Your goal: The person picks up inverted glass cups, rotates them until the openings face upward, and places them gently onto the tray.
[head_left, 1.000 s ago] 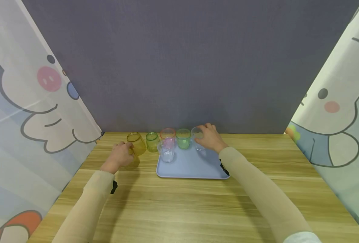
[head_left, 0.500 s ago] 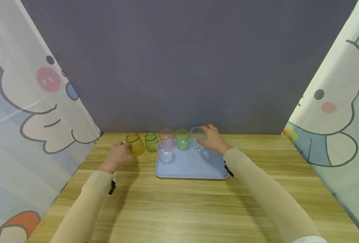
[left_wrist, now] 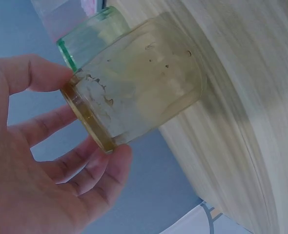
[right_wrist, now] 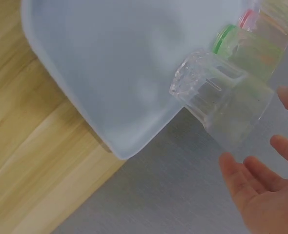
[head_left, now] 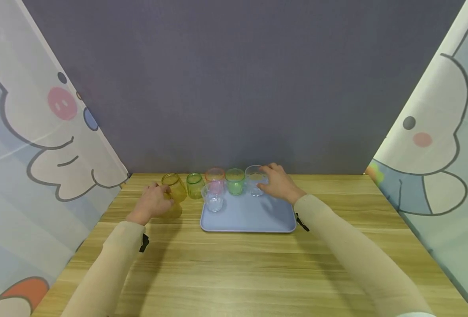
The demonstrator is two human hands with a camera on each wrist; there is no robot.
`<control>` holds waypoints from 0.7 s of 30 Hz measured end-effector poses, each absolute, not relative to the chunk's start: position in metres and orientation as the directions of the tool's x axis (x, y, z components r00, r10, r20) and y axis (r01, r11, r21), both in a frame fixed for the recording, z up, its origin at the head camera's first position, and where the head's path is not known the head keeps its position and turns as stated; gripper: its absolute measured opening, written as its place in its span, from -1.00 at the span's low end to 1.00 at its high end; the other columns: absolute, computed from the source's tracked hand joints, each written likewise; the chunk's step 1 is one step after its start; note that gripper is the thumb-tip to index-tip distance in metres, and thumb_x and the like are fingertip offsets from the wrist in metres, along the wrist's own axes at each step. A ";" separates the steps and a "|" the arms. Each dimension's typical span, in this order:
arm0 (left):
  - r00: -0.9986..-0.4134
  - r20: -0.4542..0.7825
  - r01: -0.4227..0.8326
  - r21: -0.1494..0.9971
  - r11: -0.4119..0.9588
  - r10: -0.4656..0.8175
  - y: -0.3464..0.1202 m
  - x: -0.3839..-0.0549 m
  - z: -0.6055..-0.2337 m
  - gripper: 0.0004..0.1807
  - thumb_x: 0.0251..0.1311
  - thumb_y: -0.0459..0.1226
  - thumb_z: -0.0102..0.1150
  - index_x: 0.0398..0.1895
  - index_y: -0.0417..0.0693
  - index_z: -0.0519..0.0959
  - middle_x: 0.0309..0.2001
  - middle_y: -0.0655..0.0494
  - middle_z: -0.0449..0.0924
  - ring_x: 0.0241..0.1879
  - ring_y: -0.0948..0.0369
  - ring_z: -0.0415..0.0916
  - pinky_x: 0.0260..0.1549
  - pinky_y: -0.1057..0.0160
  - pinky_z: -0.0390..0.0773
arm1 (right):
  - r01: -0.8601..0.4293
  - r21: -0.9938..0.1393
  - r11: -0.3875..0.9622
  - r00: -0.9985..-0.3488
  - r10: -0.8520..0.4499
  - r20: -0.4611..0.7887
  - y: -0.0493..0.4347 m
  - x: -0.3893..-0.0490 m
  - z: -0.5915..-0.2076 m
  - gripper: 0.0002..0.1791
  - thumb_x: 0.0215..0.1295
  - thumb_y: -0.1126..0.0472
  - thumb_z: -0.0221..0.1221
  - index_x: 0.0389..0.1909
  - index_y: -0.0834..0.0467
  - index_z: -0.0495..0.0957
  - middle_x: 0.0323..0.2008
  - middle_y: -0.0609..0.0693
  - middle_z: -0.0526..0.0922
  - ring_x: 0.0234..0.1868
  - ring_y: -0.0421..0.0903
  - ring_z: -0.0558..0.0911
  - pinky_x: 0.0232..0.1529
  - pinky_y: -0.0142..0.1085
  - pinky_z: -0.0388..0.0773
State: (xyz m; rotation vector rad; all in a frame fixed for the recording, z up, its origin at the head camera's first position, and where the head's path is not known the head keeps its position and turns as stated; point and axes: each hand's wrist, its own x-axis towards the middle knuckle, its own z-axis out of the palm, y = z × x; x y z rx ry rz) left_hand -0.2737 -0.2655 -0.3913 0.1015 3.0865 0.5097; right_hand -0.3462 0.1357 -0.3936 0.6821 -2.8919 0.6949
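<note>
My left hand (head_left: 151,203) holds an amber glass (left_wrist: 139,83) by its rim, with the thumb on one side and the little finger on the other. That glass stands on the table left of a tray. Close beside it is a green glass (head_left: 195,189). On the tray, my right hand (head_left: 280,182) hovers at a clear glass (right_wrist: 227,97). Its fingers (right_wrist: 236,175) are spread around the mouth, and the right wrist view shows gaps between them and the glass.
The pale blue tray (head_left: 249,220) lies on the wooden table (head_left: 234,268). On it stand another clear glass (head_left: 214,203), a pink glass (head_left: 215,176) behind that one, and a light green glass (head_left: 235,187). A dark grey panel (head_left: 234,88) rises behind the table.
My right hand has eased slightly right of the clear glass, its fingers now looser around it. The left hand stays at the amber glass. The head view has shifted a little.
</note>
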 end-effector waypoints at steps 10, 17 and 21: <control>-0.998 0.021 0.065 0.392 0.918 0.062 -0.261 -0.265 -0.382 -0.49 0.33 -0.14 0.13 0.23 -0.27 0.48 0.24 -0.46 0.26 0.25 -0.42 0.13 0.07 -0.40 0.35 | -0.488 -0.371 0.790 -0.873 -0.442 0.208 0.139 -0.334 -0.387 -0.38 0.32 0.06 0.31 0.33 0.25 0.47 0.25 0.27 0.48 0.28 0.25 0.42 0.28 0.12 0.41; -0.994 0.078 0.107 0.413 0.904 0.083 -0.259 -0.259 -0.379 -0.54 0.32 -0.15 0.12 0.18 -0.24 0.50 0.24 -0.46 0.27 0.25 -0.42 0.15 0.10 -0.40 0.31 | -0.497 -0.415 0.762 -0.868 -0.449 0.215 0.143 -0.328 -0.388 -0.40 0.33 0.04 0.29 0.31 0.24 0.49 0.21 0.23 0.51 0.24 0.21 0.48 0.24 0.12 0.44; -0.991 0.102 0.125 0.423 0.898 0.090 -0.257 -0.255 -0.378 -0.55 0.32 -0.14 0.13 0.18 -0.22 0.50 0.23 -0.44 0.28 0.24 -0.40 0.17 0.07 -0.39 0.33 | -0.499 -0.467 0.730 -0.865 -0.446 0.229 0.147 -0.325 -0.388 -0.41 0.35 0.05 0.28 0.31 0.26 0.49 0.18 0.23 0.54 0.19 0.20 0.52 0.21 0.10 0.47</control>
